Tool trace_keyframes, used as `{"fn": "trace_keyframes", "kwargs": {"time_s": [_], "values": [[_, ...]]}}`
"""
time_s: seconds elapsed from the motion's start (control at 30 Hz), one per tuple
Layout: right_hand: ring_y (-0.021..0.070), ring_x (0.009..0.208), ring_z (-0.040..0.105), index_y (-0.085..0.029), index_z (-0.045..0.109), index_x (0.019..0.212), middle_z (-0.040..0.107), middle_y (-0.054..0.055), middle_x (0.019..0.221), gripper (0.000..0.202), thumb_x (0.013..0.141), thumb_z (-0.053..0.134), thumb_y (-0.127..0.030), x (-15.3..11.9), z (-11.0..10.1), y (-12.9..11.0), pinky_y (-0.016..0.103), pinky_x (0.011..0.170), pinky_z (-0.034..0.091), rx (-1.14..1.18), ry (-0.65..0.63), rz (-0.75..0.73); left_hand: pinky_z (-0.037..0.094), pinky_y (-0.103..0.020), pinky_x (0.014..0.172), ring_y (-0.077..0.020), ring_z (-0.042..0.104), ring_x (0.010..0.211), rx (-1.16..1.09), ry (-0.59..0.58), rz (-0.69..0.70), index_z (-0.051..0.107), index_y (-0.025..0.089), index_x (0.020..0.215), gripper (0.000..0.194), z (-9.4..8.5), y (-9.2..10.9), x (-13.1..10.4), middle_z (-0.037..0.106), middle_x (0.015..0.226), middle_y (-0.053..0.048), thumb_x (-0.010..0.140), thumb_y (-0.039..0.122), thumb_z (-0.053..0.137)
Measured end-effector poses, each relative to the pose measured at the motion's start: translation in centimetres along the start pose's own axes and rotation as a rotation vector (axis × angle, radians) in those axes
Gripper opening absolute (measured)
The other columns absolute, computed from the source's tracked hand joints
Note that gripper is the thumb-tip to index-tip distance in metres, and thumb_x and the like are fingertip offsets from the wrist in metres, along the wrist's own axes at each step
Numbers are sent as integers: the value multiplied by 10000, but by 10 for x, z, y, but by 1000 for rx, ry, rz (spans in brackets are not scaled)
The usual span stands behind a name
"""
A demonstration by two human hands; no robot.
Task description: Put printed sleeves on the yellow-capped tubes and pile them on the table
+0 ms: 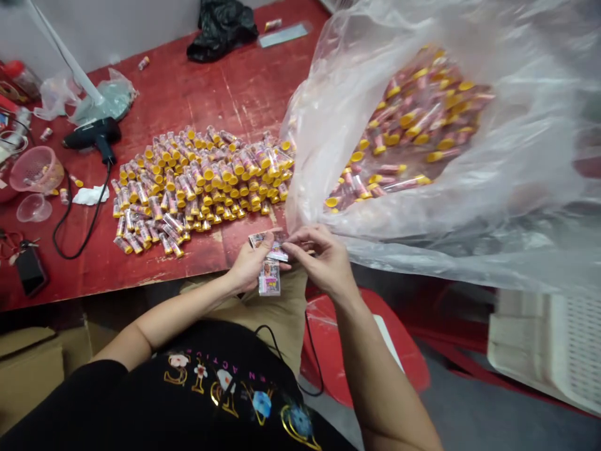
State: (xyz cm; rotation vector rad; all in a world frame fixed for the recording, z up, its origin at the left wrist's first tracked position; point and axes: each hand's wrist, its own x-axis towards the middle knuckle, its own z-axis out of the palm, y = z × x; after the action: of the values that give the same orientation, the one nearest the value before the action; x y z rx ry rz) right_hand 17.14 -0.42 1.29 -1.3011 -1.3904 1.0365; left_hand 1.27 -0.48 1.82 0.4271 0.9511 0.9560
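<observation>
Left grip (248, 266): you clasp small, flat, printed, plastic-looking sleeves (269, 282).
Right grip (323, 258): you pinch one's edge.
Sleeve handling: likely light, flimsy, slippery; take edges.

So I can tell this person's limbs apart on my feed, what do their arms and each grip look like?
The left grip and right grip are human hands, no gloves visible. The left forearm and right forearm show no watch or cable. A short black fabric sleeve shows on the left; the right one is out of view. The black fabric shirt carries gold-outlined lettering and floral prints.
</observation>
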Motion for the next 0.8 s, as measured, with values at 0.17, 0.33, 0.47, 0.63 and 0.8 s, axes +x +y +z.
{"fn": "trace_keyframes", "kwargs": {"time_s": [0.17,0.33,0.47,0.63,0.8], "values": [[135,688,626,-217,719,907,687,13,842,328,842,802,-527,-7,13,6,272,624,546,132,55,111,546,-254,549,-130,670,591,70,-38,12,688,119,933,720,-3,0,-7,721,763,-27,584,690,954],[135,687,633,-206,715,806,690,5,783,310,820,826,-496,-3,15,2,265,633,541,136,167,58,409,-199,494,-77,599,557,113,-80,5,680,121,893,702,-7,5,-9,715,748,-29,586,696,941],[160,779,690,-207,762,870,753,26,836,269,832,823,-466,-9,25,-2,303,759,587,131,307,10,310,-197,484,-32,454,498,105,20,106,656,145,847,625,-11,5,-11,634,662,34,625,655,938],[144,674,630,-196,726,789,692,4,718,350,872,791,-530,-27,47,-9,291,687,553,66,423,-15,293,-215,502,-39,385,511,93,164,303,654,156,792,549,-6,-2,-8,518,596,77,673,618,926],[129,652,594,-201,711,882,651,2,749,403,1051,518,-513,18,-2,12,278,652,507,-163,460,-71,294,-223,503,-52,406,525,163,212,380,655,168,768,531,-8,1,4,544,609,60,728,644,886]]}}
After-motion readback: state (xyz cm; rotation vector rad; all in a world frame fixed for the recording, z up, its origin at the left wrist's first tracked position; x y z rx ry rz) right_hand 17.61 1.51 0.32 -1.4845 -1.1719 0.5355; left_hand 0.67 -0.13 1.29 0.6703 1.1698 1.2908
